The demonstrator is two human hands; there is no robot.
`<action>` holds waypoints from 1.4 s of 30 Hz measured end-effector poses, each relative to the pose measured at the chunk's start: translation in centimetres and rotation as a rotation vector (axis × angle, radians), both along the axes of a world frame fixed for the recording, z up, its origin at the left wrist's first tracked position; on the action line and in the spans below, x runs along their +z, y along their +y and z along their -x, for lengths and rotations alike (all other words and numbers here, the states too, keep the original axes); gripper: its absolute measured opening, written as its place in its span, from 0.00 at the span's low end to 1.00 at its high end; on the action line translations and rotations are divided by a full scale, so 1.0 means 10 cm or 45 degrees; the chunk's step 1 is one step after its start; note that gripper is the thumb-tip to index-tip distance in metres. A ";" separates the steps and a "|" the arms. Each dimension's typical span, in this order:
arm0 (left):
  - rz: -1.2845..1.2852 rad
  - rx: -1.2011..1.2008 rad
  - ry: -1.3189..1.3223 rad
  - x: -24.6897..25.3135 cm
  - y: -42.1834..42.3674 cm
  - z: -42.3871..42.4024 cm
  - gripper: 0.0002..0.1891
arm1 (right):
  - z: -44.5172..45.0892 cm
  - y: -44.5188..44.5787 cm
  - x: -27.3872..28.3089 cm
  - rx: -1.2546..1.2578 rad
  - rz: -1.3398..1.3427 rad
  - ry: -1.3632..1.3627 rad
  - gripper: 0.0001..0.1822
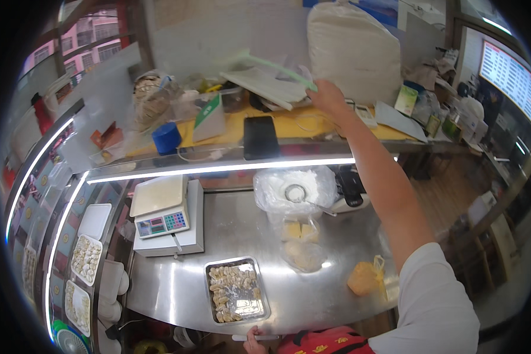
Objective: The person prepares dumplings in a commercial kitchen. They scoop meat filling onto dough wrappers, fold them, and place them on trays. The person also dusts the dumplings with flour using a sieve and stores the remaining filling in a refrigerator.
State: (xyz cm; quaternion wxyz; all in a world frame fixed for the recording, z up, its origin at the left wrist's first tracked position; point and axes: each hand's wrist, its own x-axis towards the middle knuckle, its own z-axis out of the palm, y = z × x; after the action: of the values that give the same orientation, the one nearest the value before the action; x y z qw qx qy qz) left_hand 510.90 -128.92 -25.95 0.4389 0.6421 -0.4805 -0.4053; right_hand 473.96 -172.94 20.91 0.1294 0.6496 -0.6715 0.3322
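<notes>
My right hand point(328, 98) reaches far forward over the back shelf. It grips a long light green stick point(281, 71), probably a fly swatter, whose far end is blurred. Down at the steel counter's front edge, my left hand point(253, 344) is closed around a slim white tool point(265, 337) that I cannot identify. Just beyond that hand lies a metal tray point(248, 305) with several rows of small folded dumplings point(232, 276). A red apron point(327, 341) shows below.
A digital scale point(161, 205) stands at left on a white box. A bag of flour point(270, 188) holds a strainer point(296, 193). Nearby are bagged yellow blocks point(298, 230) and an orange bag point(362, 278). A black tablet point(261, 137) leans at the shelf edge.
</notes>
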 end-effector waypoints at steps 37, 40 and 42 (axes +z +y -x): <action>-0.296 -0.485 0.329 0.33 -0.31 0.95 0.24 | 2.42 5.31 -4.65 -0.816 0.783 -1.069 0.19; -0.264 -0.484 0.561 0.21 -0.38 1.11 0.24 | 2.24 5.69 -4.72 -0.855 0.633 -1.359 0.19; -0.278 -0.524 0.600 0.29 -0.41 1.26 0.24 | 2.05 5.90 -4.77 -0.875 0.595 -1.464 0.20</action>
State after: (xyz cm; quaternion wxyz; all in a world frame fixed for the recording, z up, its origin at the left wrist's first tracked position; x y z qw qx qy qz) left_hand 498.33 -133.04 -23.08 0.3757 0.4633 -0.4390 -0.6719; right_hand 453.45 -113.89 -26.82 -0.0120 0.0778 -0.7114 0.6983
